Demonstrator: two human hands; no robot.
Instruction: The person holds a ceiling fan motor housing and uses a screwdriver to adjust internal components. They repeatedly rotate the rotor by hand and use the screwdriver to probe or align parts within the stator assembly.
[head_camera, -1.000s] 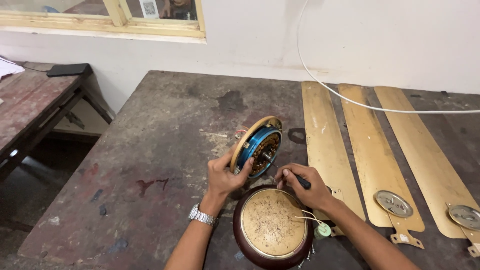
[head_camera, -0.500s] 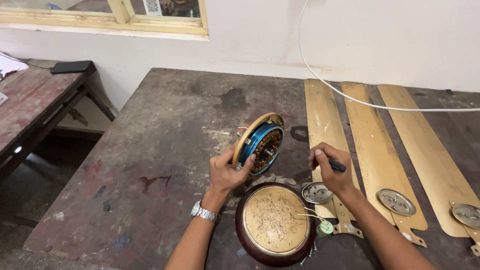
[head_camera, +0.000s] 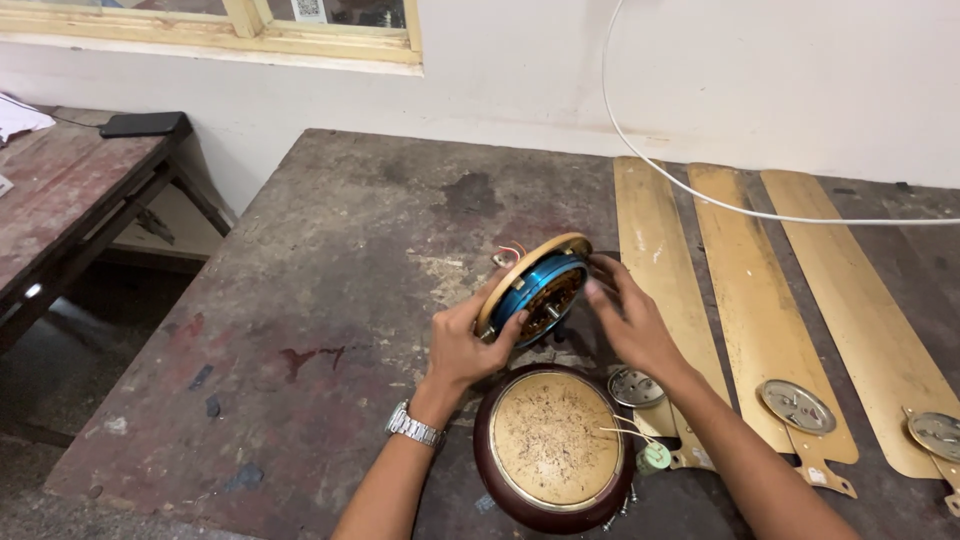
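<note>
Motor (head_camera: 535, 295) held on edge between both hands, above the bench.

Near: domed cover (head_camera: 553, 447) flat on bench (head_camera: 330, 260). Above it, left hand (head_camera: 465, 345) clamps motor's left rim, disc tilted, face turned right. Right hand (head_camera: 630, 320) open, fingertips at its right edge, grasping nothing. Far right: three blades (head_camera: 740, 270).

Three long golden metal fan blades (head_camera: 745, 300) lie side by side on the dark worn counter (head_camera: 330, 300), and three round silver metal discs (head_camera: 797, 405) rest at their near ends. There is one blue-and-gold round motor core (head_camera: 540, 290), one maroon-rimmed round gold cover (head_camera: 555, 450) and one white cable (head_camera: 700, 195). Two hands (head_camera: 465, 345) are in view, one wearing a single silver wristwatch (head_camera: 413, 425).
</note>
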